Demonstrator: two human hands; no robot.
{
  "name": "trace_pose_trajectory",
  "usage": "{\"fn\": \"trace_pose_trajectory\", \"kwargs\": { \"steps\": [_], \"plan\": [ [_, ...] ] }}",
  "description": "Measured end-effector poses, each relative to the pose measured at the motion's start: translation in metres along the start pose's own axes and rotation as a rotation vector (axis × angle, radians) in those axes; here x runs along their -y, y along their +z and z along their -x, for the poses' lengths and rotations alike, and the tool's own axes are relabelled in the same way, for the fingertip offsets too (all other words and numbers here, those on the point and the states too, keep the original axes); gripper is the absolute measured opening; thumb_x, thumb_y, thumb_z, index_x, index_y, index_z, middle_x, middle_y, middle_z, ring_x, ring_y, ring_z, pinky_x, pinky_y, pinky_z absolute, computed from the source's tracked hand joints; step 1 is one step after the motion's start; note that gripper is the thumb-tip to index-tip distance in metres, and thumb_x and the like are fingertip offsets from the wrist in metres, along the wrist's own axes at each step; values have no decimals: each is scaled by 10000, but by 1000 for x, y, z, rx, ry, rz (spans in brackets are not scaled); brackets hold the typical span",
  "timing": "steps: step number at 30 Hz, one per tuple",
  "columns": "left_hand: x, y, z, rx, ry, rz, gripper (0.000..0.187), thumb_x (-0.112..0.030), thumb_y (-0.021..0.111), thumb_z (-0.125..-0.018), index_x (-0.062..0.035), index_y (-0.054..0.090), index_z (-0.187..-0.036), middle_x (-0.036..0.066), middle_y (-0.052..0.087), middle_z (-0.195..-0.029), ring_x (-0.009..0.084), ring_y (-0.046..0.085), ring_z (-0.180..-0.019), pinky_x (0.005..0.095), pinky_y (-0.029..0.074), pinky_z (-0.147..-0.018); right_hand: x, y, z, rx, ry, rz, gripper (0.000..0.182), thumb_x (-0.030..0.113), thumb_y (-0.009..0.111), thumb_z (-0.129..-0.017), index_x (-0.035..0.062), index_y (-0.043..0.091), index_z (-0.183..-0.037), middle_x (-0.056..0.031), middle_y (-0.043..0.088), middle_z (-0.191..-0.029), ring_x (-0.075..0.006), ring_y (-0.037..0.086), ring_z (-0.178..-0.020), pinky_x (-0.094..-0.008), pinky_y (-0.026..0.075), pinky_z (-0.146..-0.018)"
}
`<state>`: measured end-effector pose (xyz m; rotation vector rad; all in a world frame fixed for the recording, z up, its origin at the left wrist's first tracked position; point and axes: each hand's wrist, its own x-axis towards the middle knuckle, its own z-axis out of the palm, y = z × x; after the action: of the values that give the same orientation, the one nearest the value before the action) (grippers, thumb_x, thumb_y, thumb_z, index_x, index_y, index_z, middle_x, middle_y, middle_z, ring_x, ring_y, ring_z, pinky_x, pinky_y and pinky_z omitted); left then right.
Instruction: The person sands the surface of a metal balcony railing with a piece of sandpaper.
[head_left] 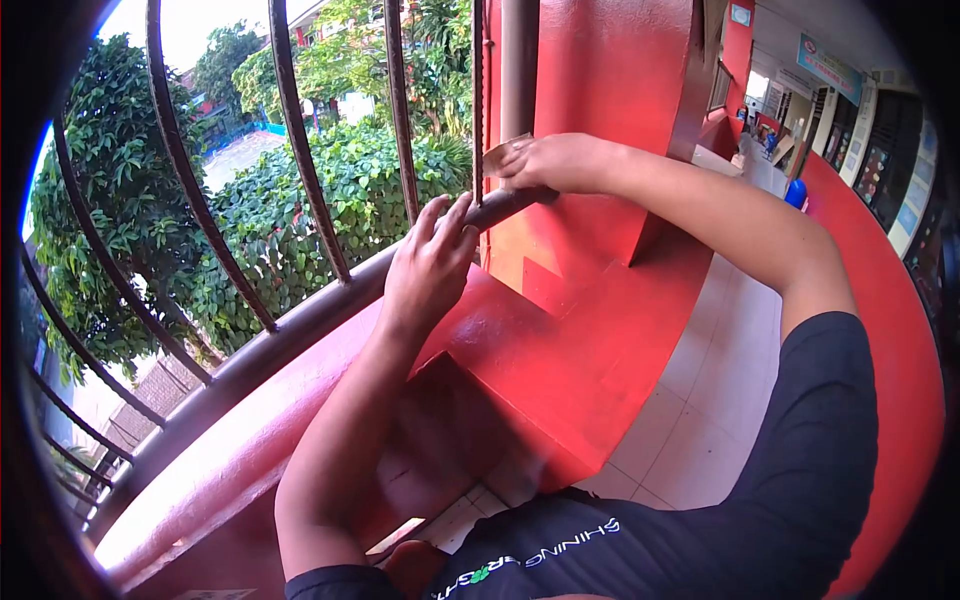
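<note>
A dark brown metal railing [300, 305] slants up from the lower left to a thick upright post [519, 80]. My left hand [432, 255] grips the rail just below its upper end, its fingers curled over the tube near a thin vertical bar. Beyond it, my right hand [560, 163] is closed on a small brownish sheet that looks like sandpaper [497, 158]. The sheet is pressed close to the rail beside the post; part of it is hidden under the fingers.
Below the rail runs a glossy red ledge [590, 350] against a red pillar [615, 90]. Green bushes [350, 190] grow outside the bars. To the right, a tiled corridor [690, 430] leads past a blue object [795, 193] towards distant people.
</note>
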<state>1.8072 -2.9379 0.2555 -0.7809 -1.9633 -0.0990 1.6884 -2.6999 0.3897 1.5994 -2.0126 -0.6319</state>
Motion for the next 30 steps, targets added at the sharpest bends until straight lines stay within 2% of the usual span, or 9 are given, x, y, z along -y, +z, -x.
{"fn": "trace_pose_trajectory", "kwargs": {
  "steps": [4, 8, 11, 12, 15, 17, 21, 27, 30],
  "plan": [
    [-3, -1, -2, 44, -5, 6, 220, 29, 612, -839, -27, 663, -1045, 112, 571, -1437, 342, 530, -1324, 432, 544, -1034, 28, -18, 7, -406, 671, 27, 248, 82, 514, -972, 57, 635, -1187, -147, 682, -1293, -302, 698, -1143, -376, 574, -1016],
    [-4, 4, -2, 65, -8, 12, 246, 44, 602, -826, -19, 662, -1057, 112, 591, -1418, 331, 560, -1289, 438, 551, -1017, 60, 35, 19, -338, 202, -25, 231, 93, 502, -987, 40, 531, -1211, -183, 668, -1293, -345, 709, -1108, -388, 611, -924],
    [-5, 4, -3, 72, -8, 27, 268, 56, 591, -803, -19, 655, -1053, 116, 625, -1360, 328, 602, -1224, 435, 558, -990, 80, 19, 19, -545, 925, -280, 389, 42, 485, -994, 49, 558, -1376, -124, 638, -1393, -294, 697, -1154, -370, 609, -922],
    [-5, 4, -4, 84, -19, 41, 273, 59, 587, -795, -19, 652, -1048, 118, 635, -1341, 329, 612, -1206, 434, 559, -981, 90, 43, 19, -757, 587, -175, 422, 17, 509, -972, 64, 561, -1388, -122, 658, -1347, -302, 704, -1130, -400, 607, -918],
    [-3, 7, -6, 88, -8, 25, 302, 77, 576, -776, -30, 655, -1047, 109, 661, -1294, 323, 628, -1179, 437, 567, -955, 107, 59, 21, -661, 395, -242, 264, 15, 466, -986, 6, 600, -1214, -175, 649, -1336, -327, 698, -1137, -431, 577, -934],
    [-6, 9, -5, 95, -37, 37, 309, 81, 573, -771, -32, 656, -1047, 107, 669, -1285, 323, 632, -1175, 438, 569, -951, 116, 68, 11, -747, 777, -434, 265, -31, 468, -954, 39, 619, -1161, -168, 696, -1239, -326, 697, -1140, -460, 558, -902],
    [-5, 4, -9, 44, -63, 76, 356, 103, 555, -776, -41, 667, -1082, 112, 678, -1280, 327, 644, -1172, 445, 560, -973, 117, 84, 17, -751, 786, -511, 297, -70, 510, -892, 66, 609, -1136, -213, 727, -1014, -357, 739, -999, -470, 570, -868],
    [-15, -32, -13, -247, -215, -18, 368, 84, 507, -897, -72, 606, -1217, 157, 663, -1187, 373, 719, -874, 455, 611, -664, 102, 55, 48, -1365, 986, -449, 393, -66, 499, -948, 23, 555, -1327, -165, 737, -1189, -329, 715, -1131, -373, 552, -952],
    [-19, -34, -4, -237, -322, -81, 324, 3, 560, -932, -90, 555, -1243, 169, 625, -1157, 385, 707, -817, 477, 596, -607, 101, 63, 46, -1350, 1120, -407, 474, -62, 507, -942, 43, 545, -1402, -206, 717, -1228, -344, 707, -1136, -396, 552, -958]
  ]
}}
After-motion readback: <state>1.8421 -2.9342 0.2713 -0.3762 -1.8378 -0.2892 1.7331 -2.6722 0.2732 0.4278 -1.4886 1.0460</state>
